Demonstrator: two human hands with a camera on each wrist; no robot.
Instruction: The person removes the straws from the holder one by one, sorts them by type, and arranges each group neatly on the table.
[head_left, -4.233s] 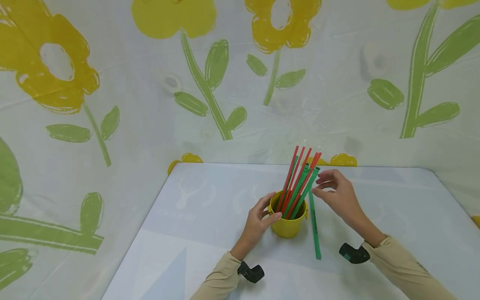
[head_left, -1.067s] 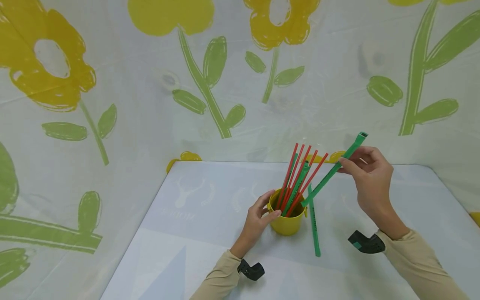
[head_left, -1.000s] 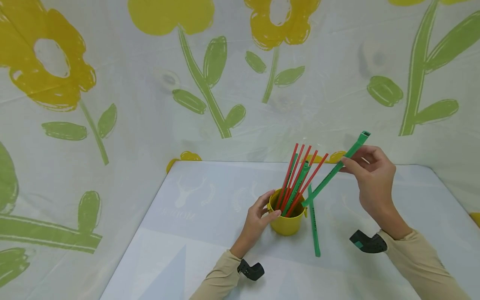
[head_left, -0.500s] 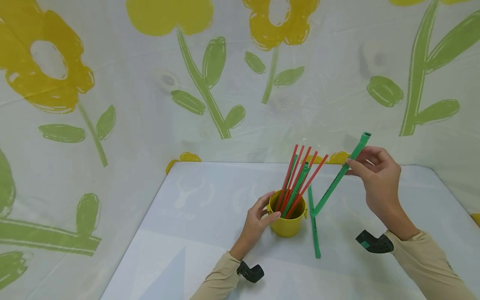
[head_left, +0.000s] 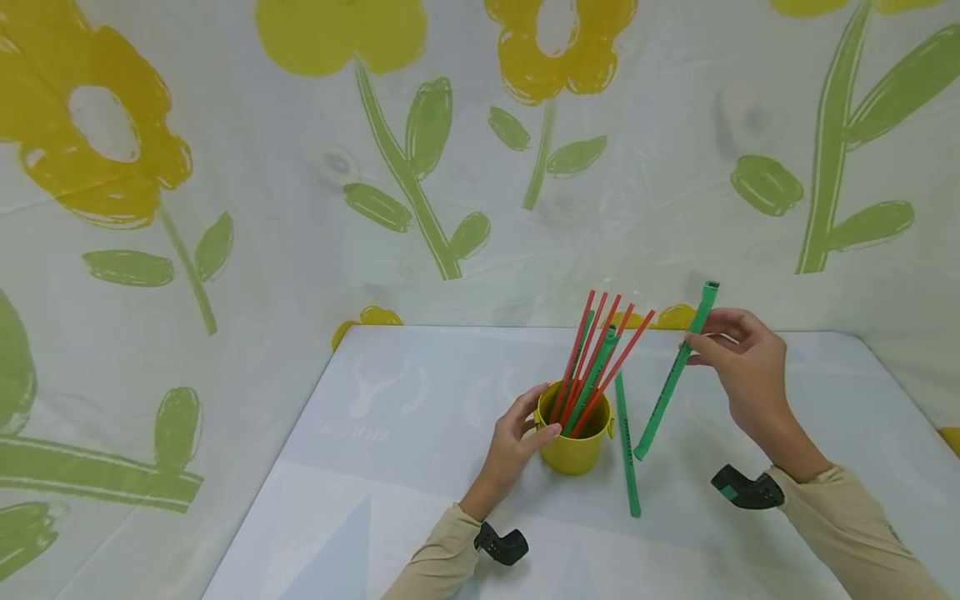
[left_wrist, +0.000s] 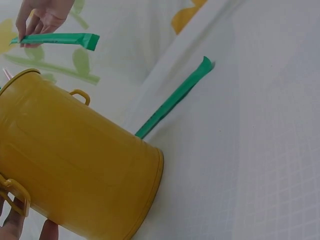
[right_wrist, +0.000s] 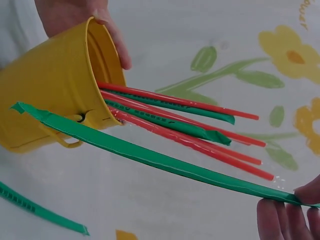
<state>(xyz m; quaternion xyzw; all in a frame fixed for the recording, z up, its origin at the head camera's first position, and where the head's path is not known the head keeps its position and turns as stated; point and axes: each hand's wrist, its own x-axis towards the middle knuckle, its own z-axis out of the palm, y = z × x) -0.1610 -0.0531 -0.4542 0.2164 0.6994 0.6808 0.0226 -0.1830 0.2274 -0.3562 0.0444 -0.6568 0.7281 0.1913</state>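
My left hand (head_left: 510, 446) grips the small yellow metal bucket (head_left: 573, 457), thumb at its near rim and fingers round the left side. Several red straws (head_left: 628, 348) in clear sleeves and a few green-wrapped ones (head_left: 597, 371) lean out of it. To the right, my right hand (head_left: 753, 367) pinches another green-wrapped straw (head_left: 667, 392) near its upper end; the straw slants down-left, outside the bucket. In the right wrist view this held straw (right_wrist: 165, 162) crosses in front of the bucket's handle lug. One more green-wrapped straw (head_left: 627, 458) lies on the table, right of the bucket.
The white table (head_left: 420, 500) has faint printed patterns, and its far edge meets a pale curtain (head_left: 660, 167) with yellow flowers and green leaves. Black wrist cameras (head_left: 750, 487) hang below both wrists.
Earlier the right hand was empty-fingered beside the straws. It has since drawn a green-wrapped straw out of the bucket and moved it right and lower. The left hand has stayed on the bucket.
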